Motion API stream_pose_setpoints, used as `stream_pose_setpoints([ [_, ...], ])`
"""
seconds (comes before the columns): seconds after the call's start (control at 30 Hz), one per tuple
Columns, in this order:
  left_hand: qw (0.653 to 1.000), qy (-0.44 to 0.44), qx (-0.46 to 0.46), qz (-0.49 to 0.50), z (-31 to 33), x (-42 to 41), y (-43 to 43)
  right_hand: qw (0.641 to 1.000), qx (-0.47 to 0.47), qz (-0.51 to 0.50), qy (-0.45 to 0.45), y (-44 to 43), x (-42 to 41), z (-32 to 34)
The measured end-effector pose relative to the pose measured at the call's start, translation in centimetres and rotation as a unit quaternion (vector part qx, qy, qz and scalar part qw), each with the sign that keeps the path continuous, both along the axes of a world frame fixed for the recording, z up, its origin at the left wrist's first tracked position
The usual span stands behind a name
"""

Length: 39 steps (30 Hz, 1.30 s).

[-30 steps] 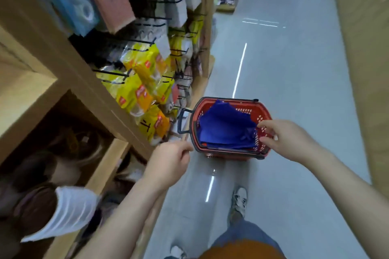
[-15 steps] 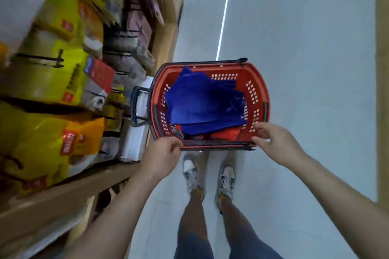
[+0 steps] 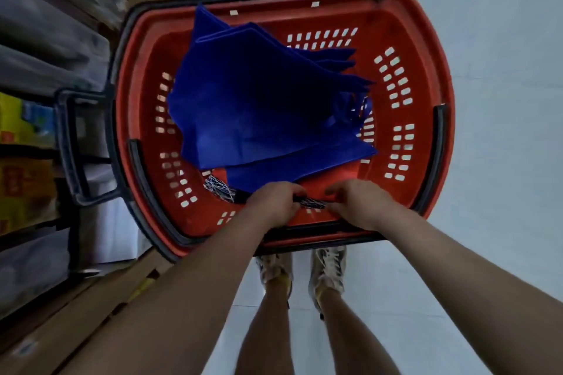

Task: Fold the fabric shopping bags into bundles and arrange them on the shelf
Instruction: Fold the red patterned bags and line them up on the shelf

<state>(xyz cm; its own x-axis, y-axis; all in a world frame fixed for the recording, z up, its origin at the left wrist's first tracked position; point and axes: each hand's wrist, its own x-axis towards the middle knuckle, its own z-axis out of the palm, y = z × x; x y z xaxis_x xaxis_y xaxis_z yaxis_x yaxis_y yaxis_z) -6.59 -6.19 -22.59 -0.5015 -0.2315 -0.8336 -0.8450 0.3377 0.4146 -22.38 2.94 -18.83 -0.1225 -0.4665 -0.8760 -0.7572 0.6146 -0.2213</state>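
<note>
A red plastic shopping basket [image 3: 405,39] stands on the floor just in front of my feet. Several flat blue fabric shopping bags [image 3: 259,106] lie stacked inside it. Under their near edge lies a dark item with a white line pattern [image 3: 221,190], a strip of which shows between my hands. My left hand [image 3: 274,202] and my right hand [image 3: 356,201] are both down inside the basket at its near wall, fingers curled round that dark patterned item. The fingertips are hidden beneath the hands.
Wooden shelving [image 3: 91,307] runs along the left, with yellow packets [image 3: 21,189] and grey blurred goods. The basket's black pull handle [image 3: 70,143] points at the shelf. Pale floor [image 3: 502,100] stretches to the right. My shoes [image 3: 327,268] stand beneath the basket's near rim.
I have leaned down over the basket. Both hands left the rim, moved inward and took hold of the dark patterned item at the near wall.
</note>
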Motion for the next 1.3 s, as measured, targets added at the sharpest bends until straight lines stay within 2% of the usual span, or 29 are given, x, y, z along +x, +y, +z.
stream_pose_setpoints([
  [0.13,0.999,-0.017,-0.018,-0.021,-2.4,-0.6,-0.3,0.999,0.020,-0.023,-0.029,-0.3,-0.1,-1.5],
  [0.23,1.000,-0.002,-0.029,0.010,-2.7,0.0,-0.1,0.997,0.010,-0.049,-0.052,0.2,-0.1,-1.7],
  [0.33,0.992,0.042,-0.040,0.114,-1.3,0.6,-0.7,0.988,-0.090,-0.121,-0.025,0.9,-0.3,-1.6],
  [0.4,0.976,0.088,-0.045,0.196,0.6,0.7,-1.5,0.964,-0.164,-0.208,-0.023,0.9,-0.7,-0.9],
  [0.5,0.939,0.149,0.023,0.309,5.2,1.1,-2.9,0.929,-0.248,-0.272,-0.027,0.4,-1.3,1.1],
  [0.57,0.948,0.140,0.073,0.275,8.1,1.6,-3.7,0.906,-0.298,-0.301,-0.013,0.0,-1.7,3.1],
  [0.6,0.959,0.130,0.068,0.243,9.3,2.0,-4.0,0.893,-0.322,-0.314,0.002,-0.3,-1.9,4.4],
  [0.67,0.965,0.139,-0.011,0.221,11.4,2.5,-4.3,0.872,-0.357,-0.335,0.011,-1.1,-2.5,7.4],
  [0.73,0.950,0.171,-0.102,0.240,14.5,3.1,-4.7,0.856,-0.352,-0.374,-0.049,-2.0,-3.3,11.1],
  [0.77,0.938,0.184,-0.135,0.259,16.2,3.4,-4.9,0.861,-0.324,-0.381,-0.095,-2.2,-3.9,13.1],
  [0.87,0.901,0.218,-0.184,0.327,23.4,4.5,-6.1,0.892,-0.218,-0.351,-0.184,-2.2,-5.9,19.3],
  [0.93,0.887,0.227,-0.213,0.340,28.3,5.4,-6.8,0.903,-0.223,-0.327,-0.167,-2.6,-6.5,23.4],
  [1.0,0.869,0.225,-0.255,0.360,32.9,6.2,-7.1,0.898,-0.287,-0.314,-0.109,-3.7,-6.6,27.3],
  [1.13,0.826,0.191,-0.336,0.411,40.5,7.5,-6.7,0.856,-0.438,-0.272,-0.024,-5.9,-6.5,34.3],
  [1.23,0.807,0.140,-0.425,0.386,44.8,8.7,-5.5,0.834,-0.529,-0.156,0.034,-7.0,-5.5,39.5],
  [1.3,0.780,0.141,-0.487,0.366,47.9,9.2,-3.8,0.818,-0.572,-0.047,0.043,-7.4,-4.4,43.3],
])
